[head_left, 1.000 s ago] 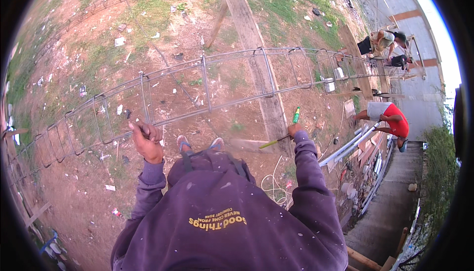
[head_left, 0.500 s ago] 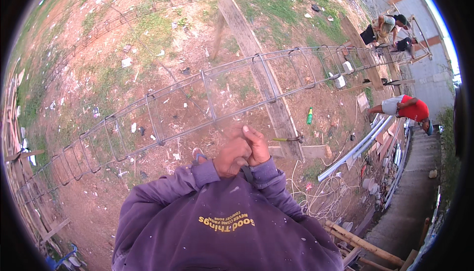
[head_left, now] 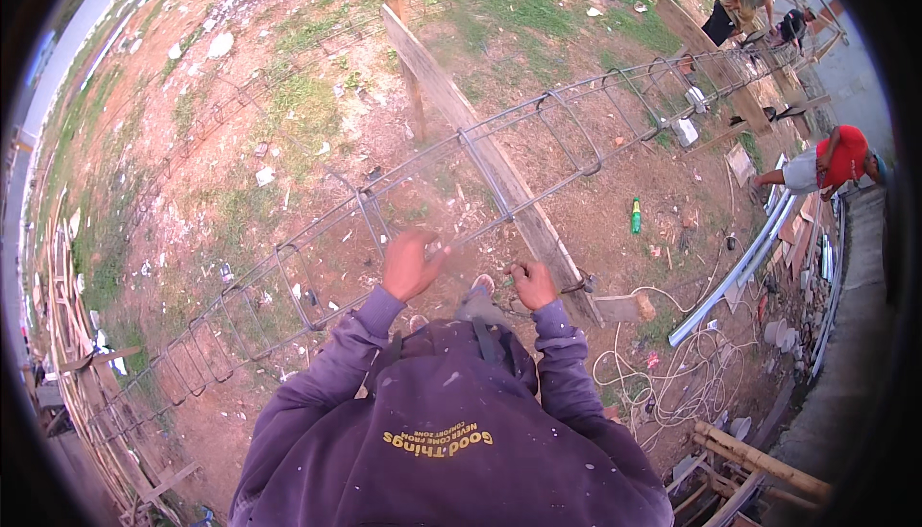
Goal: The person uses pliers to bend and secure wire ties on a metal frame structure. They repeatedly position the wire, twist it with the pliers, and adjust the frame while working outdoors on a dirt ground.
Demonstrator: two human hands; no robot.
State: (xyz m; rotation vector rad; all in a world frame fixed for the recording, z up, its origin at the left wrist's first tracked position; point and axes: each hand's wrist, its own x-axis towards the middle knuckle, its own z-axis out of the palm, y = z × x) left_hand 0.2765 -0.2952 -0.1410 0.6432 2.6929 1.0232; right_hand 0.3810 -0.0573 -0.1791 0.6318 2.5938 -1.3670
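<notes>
A long steel rebar cage (head_left: 552, 193) with square stirrups runs from lower left to upper right in front of me. A wooden plank (head_left: 442, 87) crosses beneath it. My left hand (head_left: 411, 266) is at the near bar of the cage, thumb and fingers apart, with nothing visible in it; whether it touches the bar I cannot tell. My right hand (head_left: 531, 285) is curled closed nearer to me, left of the plank's near end. What it holds, if anything, I cannot make out. A dark metal piece (head_left: 580, 284) lies at that plank end.
A green bottle (head_left: 636, 216) is on the littered ground at right. Beyond are a pale hose (head_left: 687, 373), long metal channels (head_left: 735, 270) and bamboo poles (head_left: 764, 465). A person in red (head_left: 841, 157) bends at right; two others are near the cage's far end.
My hands have come apart: the left moved left toward the cage, the right moved right toward the plank. The whole view has turned a little. The person in red appears farther right.
</notes>
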